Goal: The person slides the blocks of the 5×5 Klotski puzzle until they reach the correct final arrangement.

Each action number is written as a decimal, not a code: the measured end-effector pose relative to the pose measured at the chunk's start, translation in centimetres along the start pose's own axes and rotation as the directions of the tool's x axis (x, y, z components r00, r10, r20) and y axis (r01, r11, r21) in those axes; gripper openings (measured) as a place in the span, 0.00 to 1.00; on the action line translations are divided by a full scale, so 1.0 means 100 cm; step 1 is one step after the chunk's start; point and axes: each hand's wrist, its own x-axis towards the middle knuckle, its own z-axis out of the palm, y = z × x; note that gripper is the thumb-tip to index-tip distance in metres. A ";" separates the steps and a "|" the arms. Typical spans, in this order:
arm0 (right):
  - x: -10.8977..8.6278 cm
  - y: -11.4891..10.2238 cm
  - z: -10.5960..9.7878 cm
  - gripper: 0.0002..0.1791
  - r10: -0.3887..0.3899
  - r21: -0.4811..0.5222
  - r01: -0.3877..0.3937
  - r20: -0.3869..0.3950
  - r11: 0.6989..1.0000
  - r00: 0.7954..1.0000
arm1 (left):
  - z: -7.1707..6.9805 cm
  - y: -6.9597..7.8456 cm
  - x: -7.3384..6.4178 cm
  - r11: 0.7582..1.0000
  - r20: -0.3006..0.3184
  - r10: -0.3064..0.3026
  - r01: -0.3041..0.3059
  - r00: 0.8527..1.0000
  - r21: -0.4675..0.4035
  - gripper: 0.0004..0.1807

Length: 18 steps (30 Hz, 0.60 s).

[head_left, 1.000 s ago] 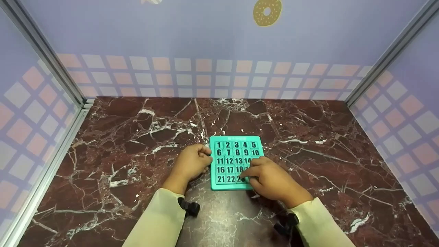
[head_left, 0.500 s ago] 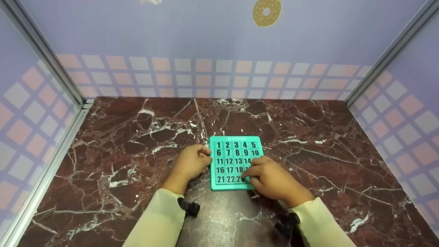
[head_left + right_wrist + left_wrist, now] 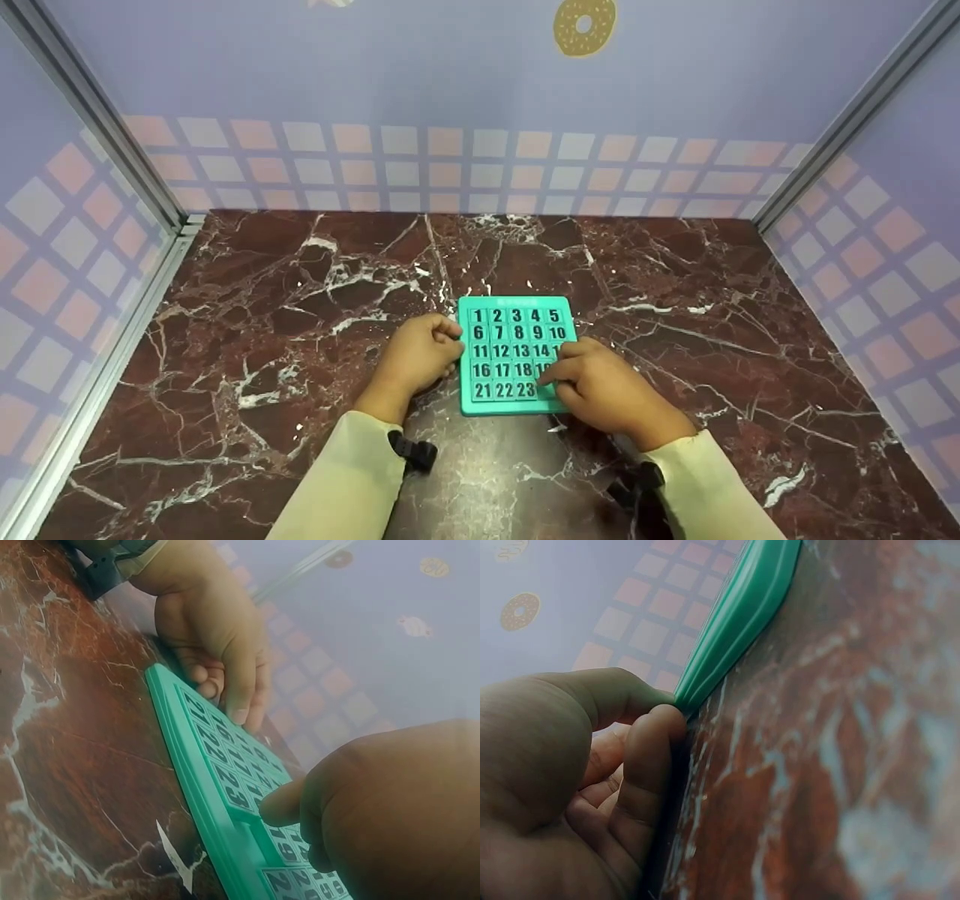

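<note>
A green number slide puzzle (image 3: 517, 407) lies flat on the table, its tiles bearing black numbers in rows. In the head view my left hand (image 3: 420, 356) is at its left side; the left wrist view shows the thumb and index finger pinching the edge of the puzzle frame (image 3: 739, 611). My right hand (image 3: 604, 386) is over the lower right part, hiding several tiles. Its index fingertip (image 3: 281, 806) touches the tiles near 18 and 19, the other fingers folded under. A gap (image 3: 259, 840) shows in the bottom row beside tile 23 (image 3: 236, 787).
The table (image 3: 300, 450) has a dark red marble pattern with white veins. White flecks (image 3: 487, 287) lie behind the puzzle. A purple back wall (image 3: 450, 90) with checks rises at the far edge, side walls left and right. Black straps (image 3: 412, 451) are on both wrists.
My right hand has shifted slightly right, so tile 23 shows fully and more of tile 19 and its neighbour above is seen. The left hand has stayed in place.
</note>
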 end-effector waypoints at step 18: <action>-0.009 0.013 -0.009 0.12 0.060 0.012 -0.060 0.014 0.998 0.998 | 0.000 0.001 0.000 1.000 -0.001 -0.003 0.003 1.000 0.004 0.09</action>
